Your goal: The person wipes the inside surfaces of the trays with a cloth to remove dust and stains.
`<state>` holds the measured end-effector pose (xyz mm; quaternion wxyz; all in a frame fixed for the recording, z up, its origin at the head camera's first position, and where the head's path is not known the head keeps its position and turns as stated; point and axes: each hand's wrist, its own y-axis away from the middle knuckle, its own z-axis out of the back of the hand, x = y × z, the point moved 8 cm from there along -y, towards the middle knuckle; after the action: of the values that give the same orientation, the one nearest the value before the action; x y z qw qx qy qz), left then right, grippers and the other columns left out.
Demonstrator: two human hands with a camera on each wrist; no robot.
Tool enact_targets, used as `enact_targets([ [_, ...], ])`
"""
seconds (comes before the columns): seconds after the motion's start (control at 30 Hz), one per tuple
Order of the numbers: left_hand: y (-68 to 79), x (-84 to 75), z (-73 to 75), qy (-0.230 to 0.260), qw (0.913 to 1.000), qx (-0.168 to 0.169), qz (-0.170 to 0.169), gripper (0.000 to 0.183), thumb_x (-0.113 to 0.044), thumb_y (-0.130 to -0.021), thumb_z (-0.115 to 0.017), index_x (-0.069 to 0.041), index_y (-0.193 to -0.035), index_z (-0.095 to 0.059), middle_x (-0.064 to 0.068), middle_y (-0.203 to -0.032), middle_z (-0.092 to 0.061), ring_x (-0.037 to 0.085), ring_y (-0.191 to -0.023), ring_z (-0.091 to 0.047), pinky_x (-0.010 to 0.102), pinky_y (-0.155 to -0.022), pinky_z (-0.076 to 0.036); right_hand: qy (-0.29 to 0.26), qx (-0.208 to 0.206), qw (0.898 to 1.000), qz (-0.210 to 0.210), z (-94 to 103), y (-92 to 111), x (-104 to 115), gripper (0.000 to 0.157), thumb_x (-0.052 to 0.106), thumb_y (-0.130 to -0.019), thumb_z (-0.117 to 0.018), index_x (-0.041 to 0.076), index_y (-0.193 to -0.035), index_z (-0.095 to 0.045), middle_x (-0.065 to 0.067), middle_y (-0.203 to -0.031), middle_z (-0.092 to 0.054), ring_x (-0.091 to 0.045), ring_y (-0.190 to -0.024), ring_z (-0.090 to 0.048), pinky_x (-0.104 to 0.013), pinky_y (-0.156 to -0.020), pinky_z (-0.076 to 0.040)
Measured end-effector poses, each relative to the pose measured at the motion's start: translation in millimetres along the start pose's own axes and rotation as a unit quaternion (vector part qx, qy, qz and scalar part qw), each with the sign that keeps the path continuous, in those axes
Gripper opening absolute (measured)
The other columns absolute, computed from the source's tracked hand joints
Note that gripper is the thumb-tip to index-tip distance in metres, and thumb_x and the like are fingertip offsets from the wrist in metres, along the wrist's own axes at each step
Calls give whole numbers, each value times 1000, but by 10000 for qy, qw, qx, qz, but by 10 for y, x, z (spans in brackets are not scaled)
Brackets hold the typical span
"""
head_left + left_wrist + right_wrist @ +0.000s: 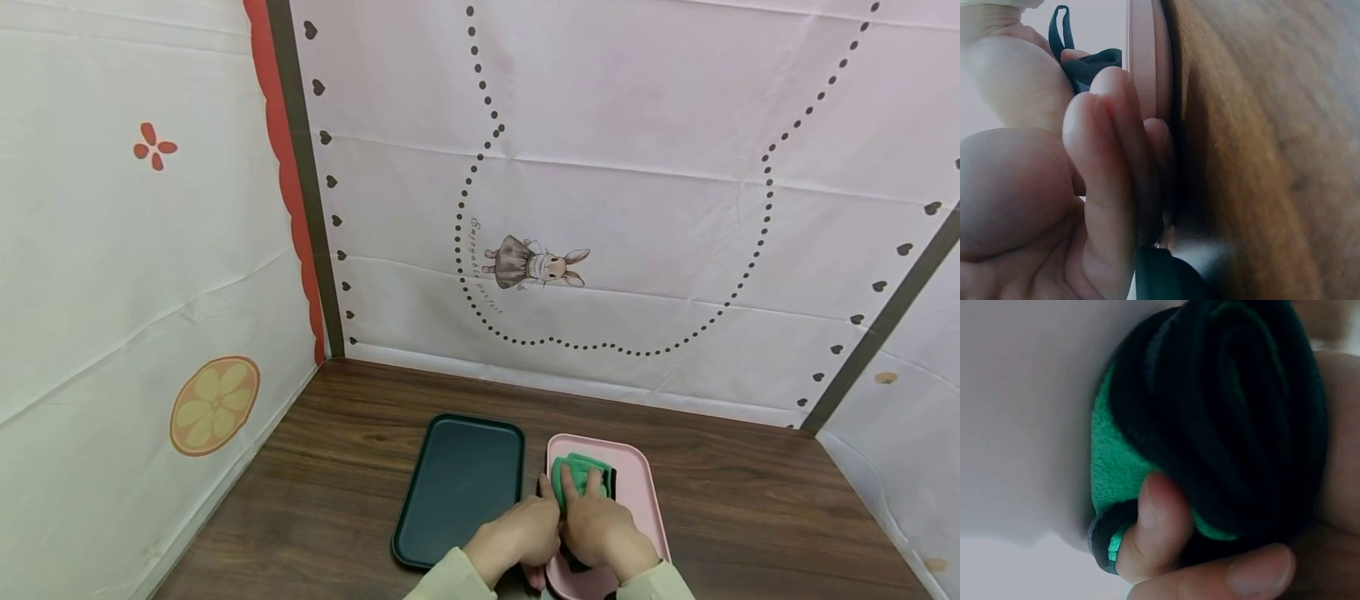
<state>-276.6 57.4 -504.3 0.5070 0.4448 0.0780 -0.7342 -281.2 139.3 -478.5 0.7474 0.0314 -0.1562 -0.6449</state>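
Observation:
A green towel with black edging lies folded in the pink tray. My right hand holds it, with two fingers spread over its top. The right wrist view shows the towel's layered black edge in a roll, and curled fingers against it. My left hand is at the pink tray's left side. Its fingers are fairly straight beside the tray wall in the left wrist view. A black fabric loop stands up behind them.
A dark green tray lies left of the pink one on the brown wooden table. Printed white cloth encloses the table at the back and on both sides.

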Motion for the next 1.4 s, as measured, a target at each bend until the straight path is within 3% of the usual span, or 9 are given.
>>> enact_targets([
  [0.27, -28, 24, -13, -20, 9999, 71, 133, 70, -2, -103, -55, 12, -160, -18, 12, -46, -64, 15, -29, -54, 28, -32, -46, 34, 6, 10000, -7, -21, 38, 7, 75, 23, -96, -68, 6, -161, -35, -38, -155, -32, -30, -72, -64, -55, -62, -57],
  [0.5, -38, 21, -5, -60, 9999, -18, 107, 71, 0, -101, -55, 14, -159, -18, 11, -45, -63, 15, -30, -55, 28, -33, -47, 86, 32, 10000, 11, -45, 73, 14, 73, 24, -98, -66, 8, -162, -34, -34, -145, -38, -24, -56, -54, -47, -53, -53],
  [1.03, -42, 9, 2, -78, 9999, 30, 130, 73, -9, -104, -59, 11, -160, -18, 12, -46, -64, 17, -30, -55, 31, -34, -49, 80, -231, 9997, 38, -67, 147, 22, 78, 22, -94, -69, 8, -162, -33, -36, -145, -37, -24, -56, -55, -49, -52, -54],
  [1.4, -37, 6, -2, -152, 9998, -123, 96, 77, 0, -99, -59, 13, -160, -15, 11, -44, -61, 17, -30, -56, 30, -33, -49, 188, -783, 9966, 155, -82, 214, 29, 81, 24, -91, -72, 8, -161, -35, -40, -144, -40, -25, -54, -54, -50, -49, -54],
])
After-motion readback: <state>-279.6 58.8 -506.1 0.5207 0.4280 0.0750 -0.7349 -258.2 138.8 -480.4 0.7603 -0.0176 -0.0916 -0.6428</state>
